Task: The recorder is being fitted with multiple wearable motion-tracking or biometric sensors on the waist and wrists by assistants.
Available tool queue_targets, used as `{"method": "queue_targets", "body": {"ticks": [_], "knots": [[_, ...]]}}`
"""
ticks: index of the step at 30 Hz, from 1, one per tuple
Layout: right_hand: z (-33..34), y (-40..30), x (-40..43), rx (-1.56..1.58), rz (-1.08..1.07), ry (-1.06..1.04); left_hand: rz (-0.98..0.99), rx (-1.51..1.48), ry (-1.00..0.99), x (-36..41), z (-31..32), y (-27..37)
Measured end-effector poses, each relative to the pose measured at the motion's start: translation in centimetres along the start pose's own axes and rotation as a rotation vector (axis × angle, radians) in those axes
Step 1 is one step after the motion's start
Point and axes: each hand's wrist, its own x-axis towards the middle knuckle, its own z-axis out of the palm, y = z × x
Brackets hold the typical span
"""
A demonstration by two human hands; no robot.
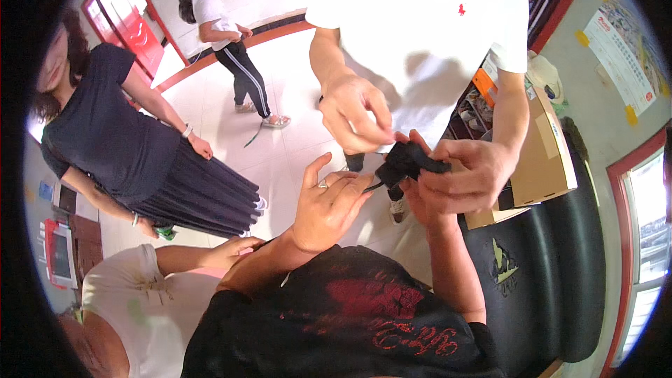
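A small black item, which looks like folded fabric with a thin dark cord, is held up before my chest. My right hand grips it from below and behind, partly hidden by another person's hand. At its left side, my left hand, with a ring, pinches the cord near the fingertips. The person facing me, in a white shirt, has one hand on the item's right end and the other hand just above it, fingers bent. What the item is exactly, I cannot tell.
A person in dark clothes stands at the left, another in a white top close at lower left. Farther off is a person in striped trousers. On the right, cardboard boxes rest by a torn black sofa.
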Motion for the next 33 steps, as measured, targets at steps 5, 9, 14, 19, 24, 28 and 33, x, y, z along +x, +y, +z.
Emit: {"method": "queue_targets", "body": {"ticks": [5,9,14,19,24,28,33], "knots": [[0.8,-1.6,-1.2,-0.017,0.046,0.029,0.057,0.003,0.017,0.8,1.1,0.4],[0.8,-1.6,-1.4,-0.035,-0.012,0.045,0.022,-0.046,-0.017,0.9,1.3,0.6],[0.9,-1.5,-1.2,-0.07,-0.067,0.031,-0.037,-0.046,-0.058,1.2,0.8,0.8],[2.7,-3.2,-0.9,-0.053,-0.058,0.134,0.005,-0.058,-0.075,1.6,0.3,1.2],[4.3,-4.3,-0.7,0.013,-0.013,0.17,0.014,-0.034,-0.095,1.7,-0.1,1.8],[4.8,-4.7,-0.7,0.049,0.019,0.177,-0.036,-0.051,-0.067,1.6,-0.2,2.6],[5.5,-5.0,-1.3,0.129,0.109,0.223,0.028,-0.005,-0.089,1.9,-0.1,2.9]]}}
